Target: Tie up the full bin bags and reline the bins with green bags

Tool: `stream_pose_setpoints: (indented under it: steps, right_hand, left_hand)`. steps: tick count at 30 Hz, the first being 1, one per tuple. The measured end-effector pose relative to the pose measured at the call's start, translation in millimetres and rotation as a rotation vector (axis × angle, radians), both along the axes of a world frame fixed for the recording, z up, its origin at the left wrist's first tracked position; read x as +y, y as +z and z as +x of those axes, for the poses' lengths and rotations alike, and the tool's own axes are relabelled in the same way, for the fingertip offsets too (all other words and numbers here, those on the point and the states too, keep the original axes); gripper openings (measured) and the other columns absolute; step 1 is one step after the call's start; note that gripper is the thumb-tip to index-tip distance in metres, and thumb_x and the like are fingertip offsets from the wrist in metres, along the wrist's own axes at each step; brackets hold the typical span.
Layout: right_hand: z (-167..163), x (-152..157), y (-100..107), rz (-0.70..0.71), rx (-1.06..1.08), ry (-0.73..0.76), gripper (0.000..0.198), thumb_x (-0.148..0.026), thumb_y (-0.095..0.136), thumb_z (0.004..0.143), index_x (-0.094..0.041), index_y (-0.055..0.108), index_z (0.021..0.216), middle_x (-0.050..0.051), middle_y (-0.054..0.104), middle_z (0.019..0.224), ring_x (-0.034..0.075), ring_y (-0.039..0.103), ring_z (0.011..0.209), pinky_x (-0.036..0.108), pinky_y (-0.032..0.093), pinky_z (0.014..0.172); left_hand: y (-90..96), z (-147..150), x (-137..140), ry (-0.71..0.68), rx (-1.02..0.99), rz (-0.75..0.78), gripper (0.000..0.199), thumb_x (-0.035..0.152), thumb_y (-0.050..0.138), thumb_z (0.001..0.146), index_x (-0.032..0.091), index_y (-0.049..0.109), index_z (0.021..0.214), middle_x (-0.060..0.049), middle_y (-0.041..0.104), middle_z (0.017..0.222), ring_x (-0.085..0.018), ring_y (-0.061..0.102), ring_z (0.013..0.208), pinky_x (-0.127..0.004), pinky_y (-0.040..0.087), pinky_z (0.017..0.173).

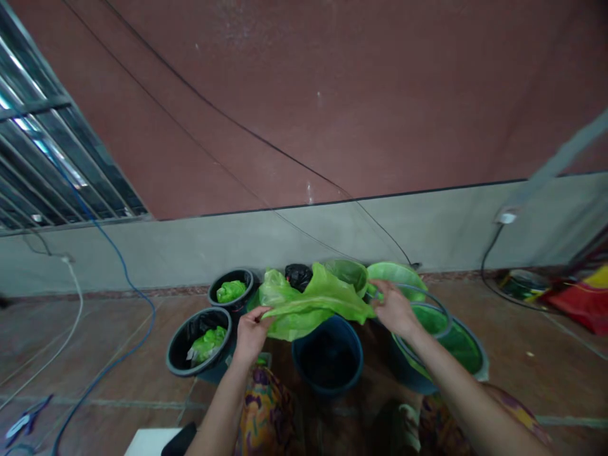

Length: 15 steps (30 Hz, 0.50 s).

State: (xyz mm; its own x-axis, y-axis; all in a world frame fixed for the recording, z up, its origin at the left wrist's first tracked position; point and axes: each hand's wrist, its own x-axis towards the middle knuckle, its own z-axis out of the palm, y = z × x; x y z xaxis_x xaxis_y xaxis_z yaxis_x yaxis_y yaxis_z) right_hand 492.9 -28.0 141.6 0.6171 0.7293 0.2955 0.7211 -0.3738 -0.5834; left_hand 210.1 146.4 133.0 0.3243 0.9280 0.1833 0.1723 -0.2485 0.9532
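A bright green plastic bag (318, 304) is stretched out between my two hands. My left hand (251, 332) pinches its left edge, and my right hand (393, 307) grips the opposite end, where part of it is bunched up. Just below the bag stands a dark blue bucket (357, 370), its inside dark. Two black-lined bins on the left, one nearer bin (171, 354) and one farther bin (212, 288), each have a crumpled green bag in them. To the right, below my right forearm, is a large bin lined in green (468, 345).
Behind my hands are a tied black bag (299, 276) and a pale green basin (392, 272) along the wall. A blue cable (127, 272) crosses the floor at left, near pliers (28, 419). A red object (582, 304) lies at far right.
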Motion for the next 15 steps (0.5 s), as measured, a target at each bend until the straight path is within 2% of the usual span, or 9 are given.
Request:
stream_pose_setpoints:
  steps: [3, 4, 5, 8, 10, 12, 15]
  right_hand:
    - [-60, 14, 23, 0.09, -0.047, 0.465, 0.057, -0.021, 0.058, 0.077, -0.018, 0.051, 0.134, 0.01, 0.056, 0.135, 0.021, 0.05, 0.126, 0.037, 0.038, 0.108]
    - [-77, 20, 30, 0.078, -0.053, 0.563, 0.058, -0.021, 0.06, 0.076, -0.018, 0.051, 0.134, 0.01, 0.057, 0.134, 0.021, 0.051, 0.124, 0.036, 0.039, 0.107]
    - [-91, 26, 35, 0.052, -0.055, 0.598, 0.052, -0.019, 0.058, 0.078, -0.018, 0.054, 0.13, 0.009, 0.061, 0.127, 0.02, 0.054, 0.12, 0.034, 0.041, 0.103]
    - [-109, 34, 41, -0.062, -0.1, 0.535, 0.029, -0.012, 0.047, 0.084, -0.019, 0.067, 0.103, 0.006, 0.068, 0.1, 0.017, 0.062, 0.099, 0.028, 0.045, 0.09]
    - [-101, 30, 39, -0.097, -0.148, 0.448, 0.027, -0.012, 0.043, 0.087, -0.02, 0.069, 0.092, 0.005, 0.067, 0.097, 0.016, 0.062, 0.094, 0.025, 0.045, 0.086]
    - [-84, 21, 36, -0.104, -0.183, 0.34, 0.028, -0.012, 0.043, 0.087, -0.019, 0.069, 0.093, 0.006, 0.065, 0.101, 0.015, 0.063, 0.091, 0.024, 0.046, 0.083]
    - [-55, 4, 32, -0.122, -0.221, 0.181, 0.035, -0.006, 0.043, 0.082, -0.02, 0.069, 0.102, 0.006, 0.065, 0.109, 0.015, 0.064, 0.088, 0.023, 0.047, 0.081]
  left_hand:
    - [13.0, 13, -23, -0.143, 0.056, 0.231, 0.02, 0.013, 0.059, 0.066, 0.018, 0.074, 0.078, -0.002, 0.067, 0.077, -0.015, 0.061, 0.073, -0.025, 0.047, 0.069]
    - [17.9, 17, -31, -0.194, 0.073, 0.304, 0.024, 0.01, 0.056, 0.067, 0.019, 0.074, 0.081, -0.002, 0.066, 0.079, -0.015, 0.062, 0.075, -0.025, 0.048, 0.071]
    - [22.4, 22, -39, -0.23, 0.098, 0.372, 0.028, 0.007, 0.054, 0.068, 0.019, 0.073, 0.084, -0.001, 0.065, 0.08, -0.014, 0.062, 0.077, -0.025, 0.048, 0.073]
    - [28.5, 27, -53, -0.238, 0.217, 0.549, 0.038, 0.001, 0.049, 0.067, 0.02, 0.072, 0.091, -0.002, 0.064, 0.085, -0.015, 0.062, 0.081, -0.025, 0.049, 0.077]
    - [24.0, 24, -52, -0.183, 0.304, 0.622, 0.044, -0.002, 0.046, 0.065, 0.021, 0.07, 0.094, -0.003, 0.063, 0.09, -0.016, 0.062, 0.086, -0.027, 0.05, 0.082]
    - [13.6, 17, -45, -0.1, 0.367, 0.654, 0.046, -0.003, 0.045, 0.064, 0.021, 0.069, 0.095, -0.004, 0.063, 0.093, -0.017, 0.062, 0.09, -0.029, 0.05, 0.087]
    - [-5.6, 6, -33, 0.047, 0.41, 0.653, 0.038, 0.0, 0.046, 0.067, 0.02, 0.067, 0.091, -0.005, 0.063, 0.092, -0.019, 0.063, 0.09, -0.031, 0.051, 0.087]
